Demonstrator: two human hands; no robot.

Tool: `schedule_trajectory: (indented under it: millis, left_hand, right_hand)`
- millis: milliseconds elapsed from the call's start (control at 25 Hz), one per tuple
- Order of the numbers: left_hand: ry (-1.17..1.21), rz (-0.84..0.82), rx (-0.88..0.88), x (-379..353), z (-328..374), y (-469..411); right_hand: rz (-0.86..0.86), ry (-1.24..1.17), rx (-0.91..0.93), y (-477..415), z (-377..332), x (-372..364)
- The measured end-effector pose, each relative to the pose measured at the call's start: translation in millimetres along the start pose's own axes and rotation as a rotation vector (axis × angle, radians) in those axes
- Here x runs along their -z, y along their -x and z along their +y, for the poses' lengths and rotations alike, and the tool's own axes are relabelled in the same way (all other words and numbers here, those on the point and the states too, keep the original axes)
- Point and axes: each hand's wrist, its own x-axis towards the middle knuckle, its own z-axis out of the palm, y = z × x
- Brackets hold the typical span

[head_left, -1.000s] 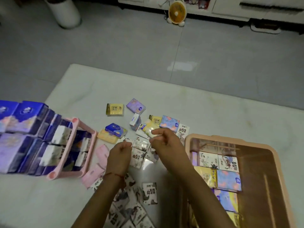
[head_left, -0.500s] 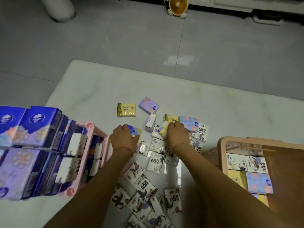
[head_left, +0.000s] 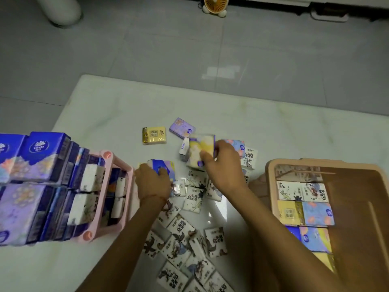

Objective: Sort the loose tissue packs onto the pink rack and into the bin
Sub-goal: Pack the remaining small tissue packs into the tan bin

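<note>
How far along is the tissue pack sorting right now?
Partly done. The pink rack holds rows of blue packs, and the bin has a layer of mixed packs. In hand: the left hand grips a blue pack, the right hand a yellow pack. Left: many white printed packs, a gold pack and a purple pack loose on the table.

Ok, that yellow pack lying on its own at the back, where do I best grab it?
I'd come straight down from above and pinch the yellow pack across its near and far edges. It lies flat with bare table all round, so those thin sides are free and nothing lets fingers slip under it.
</note>
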Motion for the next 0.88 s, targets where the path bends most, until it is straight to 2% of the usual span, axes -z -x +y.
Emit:
schedule_trajectory:
  millis: [40, 120, 200, 280, 320, 400, 480, 560, 600, 680, 800, 880]
  left_hand:
    - [0.257, 0.005, 0.043, 9.4, 5.0, 24.1]
    - [0.625, -0.098, 0.095, 28.8, 24.5, 87.3]
    - [0.749, -0.246, 0.041, 29.5, 45.8, 158.6]
    - [0.644, -0.388, -0.061, 1.5, 63.2, 221.0]
    - [0.572, -0.437, -0.065, -22.3, 64.4, 244.2]
    - [0.493, -0.468, 0.033, -77.1, 55.8, 271.7]
    - [0.362, -0.450, 0.174, -124.7, 45.4, 281.2]
    - [0.255, -0.405, 0.316, -153.3, 31.4, 273.0]
    - [0.219, -0.354, 0.355, -163.4, 27.4, 267.4]
    - [0.177, -0.260, 0.333, -179.9, 24.4, 255.6]
    - [0.128, -0.223, 0.298, -195.3, 19.5, 241.3]
    - [0.035, -0.244, 0.277, -197.9, 18.0, 236.6]
  right_hand:
    - [0.088, -0.160, 0.041, 21.8, -8.4, 21.3]
    - [0.291, -0.441, 0.041, 66.3, -11.4, 72.6]
    - [0.524, -0.593, -0.124, 106.3, 18.6, 114.5]
    - [0.655, -0.694, -0.418, 136.9, 64.1, 135.7]
    - [0.631, -0.820, -0.573, 149.7, 85.4, 139.0]
    - [0.474, -1.202, -0.842, 164.2, 110.8, 133.0]
    - [0.430, -1.386, -1.053, 166.8, 145.7, 122.7]
    - [0.474, -1.309, -1.125, 158.8, 181.8, 109.9]
    - [0.532, -1.246, -1.086, 156.8, 192.1, 104.7]
    - [0.573, -1.151, -1.078, 148.5, 215.9, 97.2]
    - [0.471, -1.049, -1.122, 138.7, 218.9, 108.0]
    - [0.406, -1.010, -1.083, 137.8, 215.4, 111.1]
